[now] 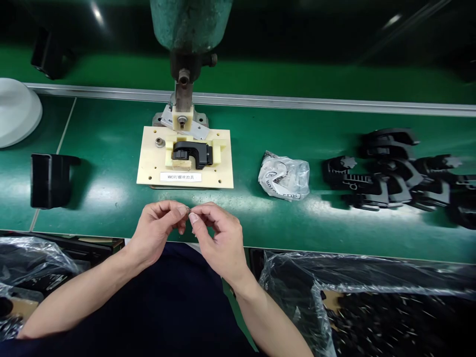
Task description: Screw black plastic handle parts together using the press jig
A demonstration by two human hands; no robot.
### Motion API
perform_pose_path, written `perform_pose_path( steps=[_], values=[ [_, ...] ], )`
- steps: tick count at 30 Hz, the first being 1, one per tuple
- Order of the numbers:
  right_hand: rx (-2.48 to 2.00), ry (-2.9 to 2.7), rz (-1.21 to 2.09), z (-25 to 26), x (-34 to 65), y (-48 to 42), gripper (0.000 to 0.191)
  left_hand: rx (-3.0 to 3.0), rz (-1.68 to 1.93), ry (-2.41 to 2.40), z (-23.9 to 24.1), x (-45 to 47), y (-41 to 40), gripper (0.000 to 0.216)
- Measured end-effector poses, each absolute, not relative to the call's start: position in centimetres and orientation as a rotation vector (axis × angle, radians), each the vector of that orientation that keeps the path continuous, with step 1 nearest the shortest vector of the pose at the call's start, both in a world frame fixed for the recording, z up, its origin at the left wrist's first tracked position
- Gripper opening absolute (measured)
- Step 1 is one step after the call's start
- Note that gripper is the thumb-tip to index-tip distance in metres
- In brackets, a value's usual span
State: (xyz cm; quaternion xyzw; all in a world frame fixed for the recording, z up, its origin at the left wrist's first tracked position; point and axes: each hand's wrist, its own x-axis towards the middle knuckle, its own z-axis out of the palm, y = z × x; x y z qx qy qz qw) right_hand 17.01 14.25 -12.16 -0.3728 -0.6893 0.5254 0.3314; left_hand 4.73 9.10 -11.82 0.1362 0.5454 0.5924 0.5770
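My left hand and my right hand meet fingertip to fingertip above the front of the green bench. Between them is a tiny metallic piece, too small to name, pinched by thumb and forefinger on both sides. Just beyond the hands, a cream fixture plate with a white label holds a black curved plastic part in its yellowish nest. Over the plate stands a green press, its lower end above the back of the nest.
A crumpled plastic bag lies right of the fixture, with several black clamp-like parts farther right. At left are a black holder and a white round object. Below the bench edge, a plastic-lined bin holds many small dark parts.
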Motion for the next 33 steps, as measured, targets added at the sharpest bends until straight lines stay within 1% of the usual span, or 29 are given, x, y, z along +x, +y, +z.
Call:
perform_pose_path(
  steps=[5, 9, 12, 14, 17, 22, 28, 30, 33],
  values=[
    [-0.971, -1.842, 1.19, -12.3, 16.7, 14.0, 0.011, 0.636, 1.402, 1.448, -12.2, 4.7, 8.6, 0.012],
    [-0.949, -1.897, 0.845, -12.9, 16.2, 13.5, 0.012, 0.811, 1.419, 1.553, -12.5, 4.9, 8.2, 0.007],
    [-0.884, -1.972, 0.577, -13.4, 15.9, 13.2, 0.013, 0.86, 1.457, 1.513, -12.7, 5.1, 7.8, 0.015],
    [-0.836, -2.01, 0.505, -13.6, 15.8, 13.1, 0.016, 0.861, 1.488, 1.446, -13.0, 5.0, 7.6, 0.018],
    [-0.786, -2.018, 0.559, -13.8, 15.7, 13.0, 0.022, 0.832, 1.525, 1.398, -13.2, 4.8, 7.5, 0.019],
    [-0.768, -1.956, 0.831, -13.3, 16.1, 13.0, 0.023, 0.659, 1.533, 1.409, -13.1, 4.7, 7.9, 0.011],
    [-0.927, -1.854, 1.019, -12.5, 16.4, 13.6, 0.015, 0.409, 1.432, 1.346, -12.5, 5.1, 8.6, 0.024],
    [-0.935, -1.872, 1.069, -12.5, 16.5, 13.8, 0.014, 0.473, 1.393, 1.37, -12.6, 5.0, 8.5, 0.025],
    [-0.911, -1.913, 1.076, -12.8, 16.5, 14.1, 0.013, 0.773, 1.333, 1.505, -12.9, 4.6, 8.3, 0.022]
  ],
)
